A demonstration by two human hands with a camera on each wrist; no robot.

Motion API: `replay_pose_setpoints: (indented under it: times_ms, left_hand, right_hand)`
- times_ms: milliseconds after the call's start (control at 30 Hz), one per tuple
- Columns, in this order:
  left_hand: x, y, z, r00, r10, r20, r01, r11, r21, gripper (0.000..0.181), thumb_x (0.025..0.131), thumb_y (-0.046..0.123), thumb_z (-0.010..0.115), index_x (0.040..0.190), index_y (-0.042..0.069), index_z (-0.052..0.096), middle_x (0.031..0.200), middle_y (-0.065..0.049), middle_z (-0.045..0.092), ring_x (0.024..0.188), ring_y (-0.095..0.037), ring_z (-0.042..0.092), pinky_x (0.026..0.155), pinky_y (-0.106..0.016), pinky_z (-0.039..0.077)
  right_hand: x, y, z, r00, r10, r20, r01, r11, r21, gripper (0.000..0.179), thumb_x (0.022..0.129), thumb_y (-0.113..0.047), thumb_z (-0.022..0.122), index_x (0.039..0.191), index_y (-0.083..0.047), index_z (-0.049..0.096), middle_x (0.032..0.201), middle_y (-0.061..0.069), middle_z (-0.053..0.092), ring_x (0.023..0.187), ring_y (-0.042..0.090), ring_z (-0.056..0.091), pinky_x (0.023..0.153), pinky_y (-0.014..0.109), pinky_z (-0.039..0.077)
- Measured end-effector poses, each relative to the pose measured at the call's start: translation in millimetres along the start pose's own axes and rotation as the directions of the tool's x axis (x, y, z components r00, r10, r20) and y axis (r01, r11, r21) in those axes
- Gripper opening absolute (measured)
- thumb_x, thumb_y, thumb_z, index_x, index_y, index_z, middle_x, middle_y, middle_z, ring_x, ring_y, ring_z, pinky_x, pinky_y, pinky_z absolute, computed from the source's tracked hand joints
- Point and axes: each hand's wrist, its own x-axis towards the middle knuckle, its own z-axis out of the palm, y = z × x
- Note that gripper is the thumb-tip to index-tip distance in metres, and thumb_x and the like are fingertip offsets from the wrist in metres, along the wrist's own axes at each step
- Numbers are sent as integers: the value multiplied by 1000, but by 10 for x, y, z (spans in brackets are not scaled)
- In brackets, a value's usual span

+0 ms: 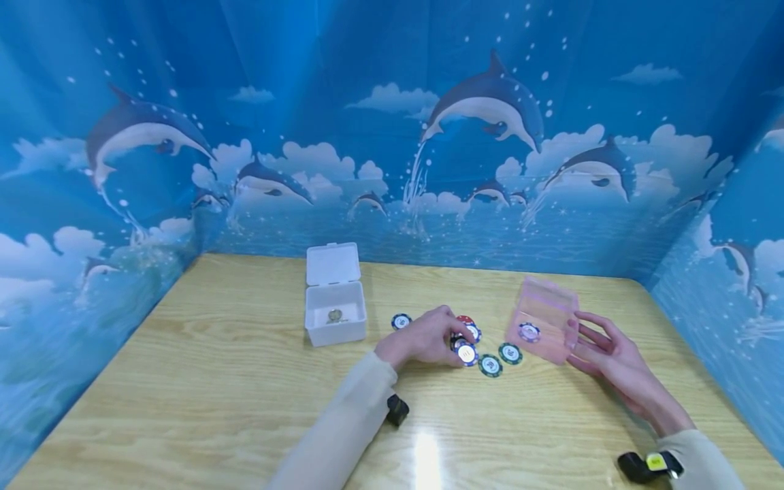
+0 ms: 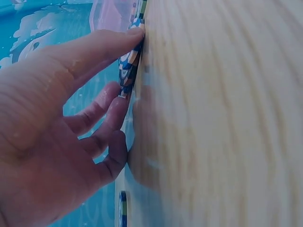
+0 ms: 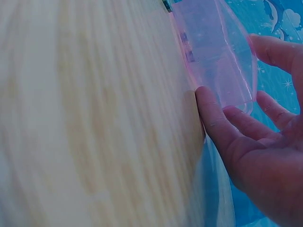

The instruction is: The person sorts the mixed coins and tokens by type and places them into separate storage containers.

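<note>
My left hand point(image 1: 431, 337) pinches blue-edged poker chips point(image 1: 467, 353) between thumb and fingers, low over the table. In the left wrist view the stacked chips point(image 2: 128, 68) stand edge-on between thumb and fingertips. A red chip point(image 1: 465, 320) and another blue chip point(image 1: 474, 332) lie just beyond that hand. Two dark green chips point(image 1: 490, 365) lie to its right. My right hand point(image 1: 618, 364) holds the right end of a see-through pink plastic box point(image 1: 554, 316), its thumb and fingers spread round the end. One purple-blue chip point(image 1: 529, 332) shows in the box.
An open white lidded box point(image 1: 335, 333) stands left of my left hand, with gold-coloured coins point(image 1: 334, 315) inside. A lone dark chip point(image 1: 401, 321) lies between that box and my left hand. A blue dolphin-print curtain point(image 1: 392, 136) rises behind the wooden table point(image 1: 214, 381).
</note>
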Motion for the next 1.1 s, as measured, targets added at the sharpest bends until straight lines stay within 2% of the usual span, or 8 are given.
replay_pose_setpoints:
  times_ms: [233, 433, 633, 767, 900, 1100]
  left_hand:
    - [-13, 26, 4, 999, -29, -15, 29, 999, -21, 36, 79, 22, 89, 111, 25, 72, 108, 4, 55, 93, -6, 50, 80, -19, 45]
    - [-3, 21, 7, 999, -32, -7, 31, 996, -81, 37, 79, 16, 89, 107, 22, 65, 96, 7, 62, 86, -5, 56, 77, -17, 49]
    - [-21, 25, -29, 998, -24, 66, 28, 998, -55, 45, 82, 20, 86, 123, 24, 68, 93, 6, 62, 82, -7, 56, 71, -19, 48]
    - [-47, 33, -47, 991, -51, 124, 58, 997, -53, 58, 80, 14, 85, 133, 27, 67, 103, 4, 64, 88, -7, 58, 76, -19, 51]
    - [-67, 32, -57, 984, -70, 162, 84, 993, -78, 64, 77, 3, 82, 135, 28, 67, 114, 3, 65, 91, -8, 58, 78, -21, 51]
    - [-82, 19, -71, 985, -40, 165, 54, 995, -80, 57, 78, 5, 82, 129, 25, 71, 91, 4, 61, 77, -8, 53, 68, -19, 46]
  right_hand:
    - [-5, -1, 0, 1000, -9, 7, 9, 1000, 3, 59, 101, -1, 60, 151, -20, 36, 127, -25, 57, 111, -9, 63, 86, 24, 61]
    - [-7, 0, 1, 1000, -5, 8, 5, 1000, -1, 59, 101, -2, 61, 151, -21, 36, 127, -26, 57, 111, -9, 62, 86, 24, 61]
    - [-10, 3, 1, 1000, -11, 10, 11, 1000, 5, 58, 101, -2, 60, 150, -21, 37, 127, -25, 57, 111, -9, 62, 86, 24, 61]
    - [-9, 3, -2, 1000, -12, 11, 12, 1000, 11, 57, 101, -2, 60, 149, -22, 37, 127, -25, 58, 112, -9, 63, 86, 24, 61]
    - [-7, 8, -6, 1000, -20, 14, 20, 1000, 17, 57, 101, 0, 60, 149, -22, 38, 127, -25, 59, 112, -8, 63, 86, 24, 61]
    - [-6, 7, -8, 1000, -16, 15, 16, 1000, 19, 57, 101, -1, 59, 149, -22, 38, 127, -25, 59, 112, -8, 63, 86, 25, 61]
